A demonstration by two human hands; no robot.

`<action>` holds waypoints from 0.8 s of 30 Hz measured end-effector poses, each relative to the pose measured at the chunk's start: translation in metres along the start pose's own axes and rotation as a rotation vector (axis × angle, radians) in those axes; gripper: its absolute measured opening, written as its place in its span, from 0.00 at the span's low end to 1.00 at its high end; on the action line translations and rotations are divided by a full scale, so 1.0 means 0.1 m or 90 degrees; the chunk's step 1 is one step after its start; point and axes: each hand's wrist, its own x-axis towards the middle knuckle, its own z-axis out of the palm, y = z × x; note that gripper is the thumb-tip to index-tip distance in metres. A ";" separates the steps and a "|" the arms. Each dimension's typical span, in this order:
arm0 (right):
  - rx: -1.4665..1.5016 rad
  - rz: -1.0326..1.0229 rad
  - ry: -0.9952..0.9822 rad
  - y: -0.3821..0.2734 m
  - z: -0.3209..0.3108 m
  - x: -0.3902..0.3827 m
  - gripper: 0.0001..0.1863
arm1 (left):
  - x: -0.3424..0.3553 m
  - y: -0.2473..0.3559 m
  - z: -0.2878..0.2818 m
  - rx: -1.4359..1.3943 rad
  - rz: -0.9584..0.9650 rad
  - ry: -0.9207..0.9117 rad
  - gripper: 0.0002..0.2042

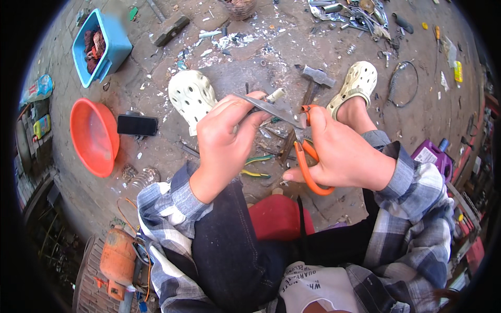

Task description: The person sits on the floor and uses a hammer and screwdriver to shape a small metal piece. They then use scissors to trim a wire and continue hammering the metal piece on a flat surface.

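My right hand (339, 148) grips a pair of orange-handled scissors (314, 180), its thumb reaching down by the lower handle loop. The grey scissor blades (279, 111) point left, toward my left hand (224, 138). Between the left thumb and fingers is pinched a small pale tubular piece (276, 95), whose whitish end sticks out to the right. The blades lie right at this piece and the left fingertips; whether they touch it I cannot tell. Below the hands, pliers with green and yellow handles (255, 173) lie on the ground.
A hammer (318, 76) lies between my pale clogs (360, 83). On the left are an orange basin (78, 138), a black phone (136, 125) and a blue bin (117, 47). Metal scraps (360, 15) are heaped at the far right; white chips litter the ground.
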 end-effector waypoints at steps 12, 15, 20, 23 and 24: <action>-0.056 0.092 -0.047 -0.05 0.10 0.11 0.27 | -0.10 -0.04 -0.04 -0.031 -0.087 -0.014 0.12; -0.066 0.094 -0.066 -0.04 0.08 0.12 0.26 | -0.15 -0.05 -0.06 -0.074 -0.162 -0.029 0.12; -0.114 0.056 -0.040 0.03 0.09 0.13 0.24 | -0.19 -0.11 -0.05 -0.177 -0.228 -0.033 0.12; -0.120 0.038 -0.030 0.03 0.08 0.16 0.24 | -0.21 -0.13 -0.05 -0.185 -0.230 -0.026 0.12; -0.093 0.040 -0.042 0.02 0.07 0.16 0.24 | -0.20 -0.12 -0.06 -0.149 -0.217 -0.028 0.12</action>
